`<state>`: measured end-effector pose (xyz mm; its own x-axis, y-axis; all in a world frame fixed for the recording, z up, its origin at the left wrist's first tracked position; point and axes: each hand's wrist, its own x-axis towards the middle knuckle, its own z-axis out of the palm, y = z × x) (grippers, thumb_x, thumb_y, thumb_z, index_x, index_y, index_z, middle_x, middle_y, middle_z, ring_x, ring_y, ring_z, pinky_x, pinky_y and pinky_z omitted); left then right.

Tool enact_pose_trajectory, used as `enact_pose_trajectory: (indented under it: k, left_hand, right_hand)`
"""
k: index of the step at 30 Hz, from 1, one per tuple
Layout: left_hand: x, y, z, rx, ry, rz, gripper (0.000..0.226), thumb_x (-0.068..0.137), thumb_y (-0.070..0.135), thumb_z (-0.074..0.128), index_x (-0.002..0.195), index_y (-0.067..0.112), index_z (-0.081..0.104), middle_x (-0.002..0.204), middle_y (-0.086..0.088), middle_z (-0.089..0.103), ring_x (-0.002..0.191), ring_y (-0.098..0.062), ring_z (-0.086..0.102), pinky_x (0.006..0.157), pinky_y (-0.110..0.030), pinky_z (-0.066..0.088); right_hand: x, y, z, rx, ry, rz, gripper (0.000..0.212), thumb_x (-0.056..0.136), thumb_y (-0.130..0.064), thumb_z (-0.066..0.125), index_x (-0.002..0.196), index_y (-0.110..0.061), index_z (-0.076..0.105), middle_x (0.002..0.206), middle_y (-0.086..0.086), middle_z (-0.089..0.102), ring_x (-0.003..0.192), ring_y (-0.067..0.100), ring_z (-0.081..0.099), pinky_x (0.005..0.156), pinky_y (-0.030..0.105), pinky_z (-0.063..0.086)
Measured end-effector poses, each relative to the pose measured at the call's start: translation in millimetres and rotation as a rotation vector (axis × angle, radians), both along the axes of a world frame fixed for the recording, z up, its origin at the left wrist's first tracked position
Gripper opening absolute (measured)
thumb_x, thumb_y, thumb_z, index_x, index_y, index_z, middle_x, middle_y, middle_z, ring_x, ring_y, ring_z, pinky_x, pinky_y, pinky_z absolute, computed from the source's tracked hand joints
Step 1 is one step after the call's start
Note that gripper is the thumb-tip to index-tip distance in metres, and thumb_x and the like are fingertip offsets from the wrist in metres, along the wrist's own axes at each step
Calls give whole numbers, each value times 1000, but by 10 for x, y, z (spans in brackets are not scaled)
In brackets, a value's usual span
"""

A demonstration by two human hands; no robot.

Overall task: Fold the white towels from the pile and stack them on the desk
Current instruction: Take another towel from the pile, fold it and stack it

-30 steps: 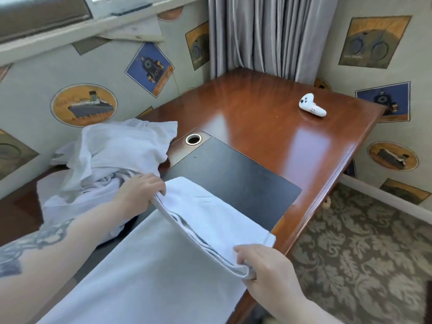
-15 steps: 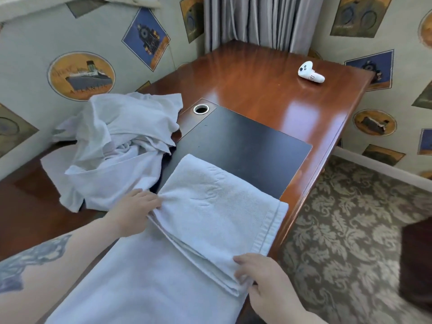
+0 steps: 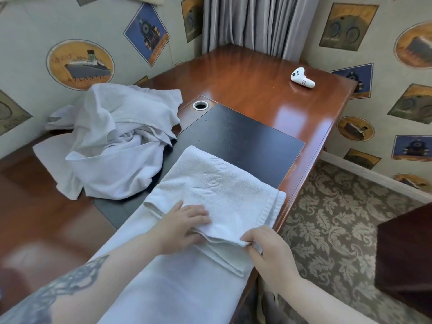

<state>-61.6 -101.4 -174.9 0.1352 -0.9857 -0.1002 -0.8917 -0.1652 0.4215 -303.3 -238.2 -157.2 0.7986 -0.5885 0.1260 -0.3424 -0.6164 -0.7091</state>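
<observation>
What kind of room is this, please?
Probably a hotel room. White towels lie in a pile on a glossy wooden desk with a black pad, grey curtains hang behind it, and the floor has a patterned carpet.

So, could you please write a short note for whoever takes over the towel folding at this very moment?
Left hand: fingers lie flat on the folded flap of the white towel, thumb tucked at its near edge.
Right hand: pinches the flap's near right corner.
The towel lies along the desk edge, its far end folded back over itself on the black desk pad; the near length is unfolded and runs toward the person.
The pile of unfolded towels sits to the left by the wall.
Done: the first fold. No finished stack is in view.
Left: finish folding this towel, then fold and stack the pile.
</observation>
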Motion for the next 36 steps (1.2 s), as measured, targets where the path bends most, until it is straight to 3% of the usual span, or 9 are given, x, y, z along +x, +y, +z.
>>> enact_pose_trajectory:
  k: [3,7,9,13,16,19,23,30,36]
  left_hand:
    - [-20,-72,43,-35,64,83,27,100,28,51,124,28,64,134,16,54,134,-3,39,116,-38,12]
    - [-131,-243,102,-48,-39,150,30,95,46,55,103,22,70,106,9,62,108,-15,53,94,-32,32]
    - [-233,-266,76,-39,-93,201,28,89,49,61,102,25,67,109,10,58,111,-12,49,101,-36,30]
    - [-489,-276,27,-34,-85,130,29,78,25,61,106,27,64,118,10,54,120,-12,46,115,-57,7]
    - [-578,-236,24,-248,-82,34,17,77,20,72,94,22,73,102,6,66,102,-18,63,107,-65,25]
    - [-584,-118,-45,-406,-125,-84,22,70,13,76,90,22,77,95,6,70,91,-16,68,99,-48,44]
    - [-503,-17,-35,-482,-199,-188,14,83,17,64,86,22,77,83,5,66,75,-17,64,89,-34,51]
    - [-313,13,58,-377,-383,-345,21,78,5,62,85,23,72,79,6,62,69,-16,58,67,-25,43]
    - [303,183,186,-274,-504,-100,35,67,3,41,77,21,69,79,4,63,70,-20,63,76,-28,36]
  right_hand:
    - [36,-18,22,309,-64,-181,29,88,-23,71,63,-33,59,69,-11,56,70,3,50,63,17,34]
    - [103,-63,5,281,-66,-334,17,87,-23,72,73,-26,63,79,-10,52,69,6,46,66,18,35]
    - [88,4,-21,297,-48,-322,17,83,-23,76,86,-30,61,91,-13,51,73,7,49,69,20,39]
    - [-33,154,-162,64,202,-42,50,64,-36,72,111,-37,55,108,-21,46,100,0,46,82,20,43]
    - [-37,125,-134,-115,152,-35,35,67,-17,67,101,-24,65,98,-14,56,93,13,55,77,28,46]
    - [-94,70,-125,-420,-5,68,15,72,-17,57,81,-21,69,79,-12,60,72,16,55,63,29,38]
    - [-168,87,-190,-553,-56,223,8,68,-11,68,69,-19,66,71,-8,57,64,16,52,59,27,37]
    - [-103,68,-163,-535,50,371,24,51,-10,73,65,-21,58,68,-9,49,64,17,50,57,29,41]
    - [-98,39,-165,-434,44,364,24,51,-5,69,67,-18,57,69,-9,49,65,15,48,60,26,37]
